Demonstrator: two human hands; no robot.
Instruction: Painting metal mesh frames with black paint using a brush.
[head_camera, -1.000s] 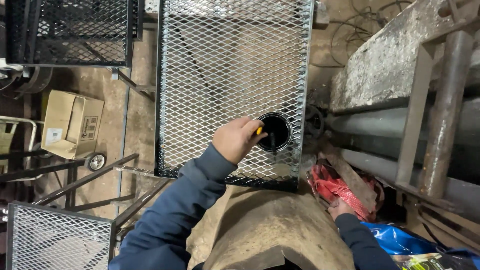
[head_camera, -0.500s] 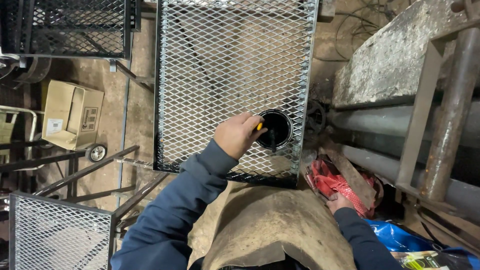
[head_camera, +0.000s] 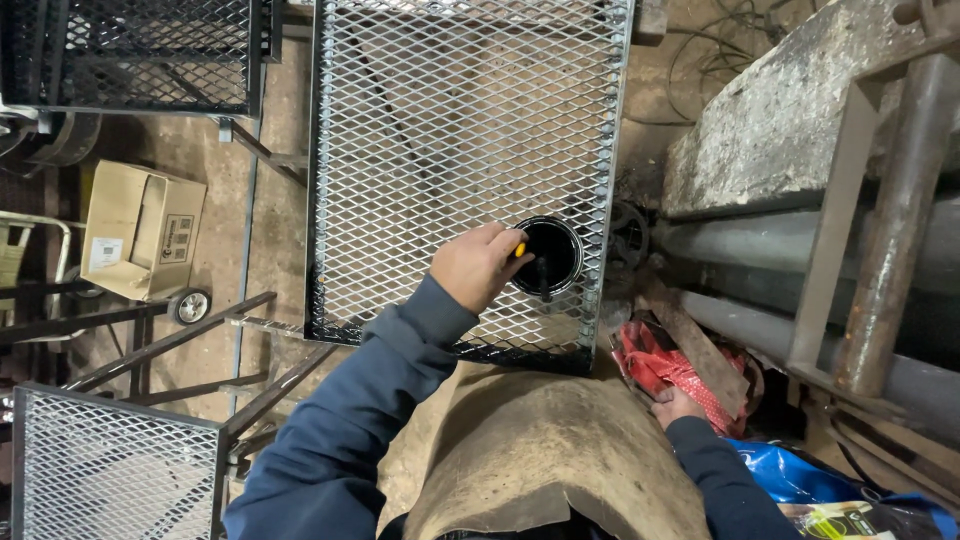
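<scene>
My left hand (head_camera: 478, 265) grips a yellow-handled tool (head_camera: 520, 250), probably a brush, whose tip is inside an open can of black paint (head_camera: 548, 255). The can stands on the near right corner of a large metal mesh panel (head_camera: 450, 120) with a black frame. My right hand (head_camera: 678, 405) rests low on the right, touching a red mesh sack (head_camera: 665, 365); what its fingers hold, if anything, is hidden. A brown sackcloth (head_camera: 540, 450) covers my lap below the panel.
A cardboard box (head_camera: 140, 245) sits on a wheeled trolley at left. More mesh panels stand at top left (head_camera: 140, 50) and bottom left (head_camera: 100, 470). A concrete slab (head_camera: 760, 130), grey pipes and rusty steel bars (head_camera: 900, 200) fill the right. A blue bag (head_camera: 800, 475) lies at bottom right.
My left hand stays at the paint can with the tool. The view has shifted slightly. My right hand has barely moved on the red sack.
</scene>
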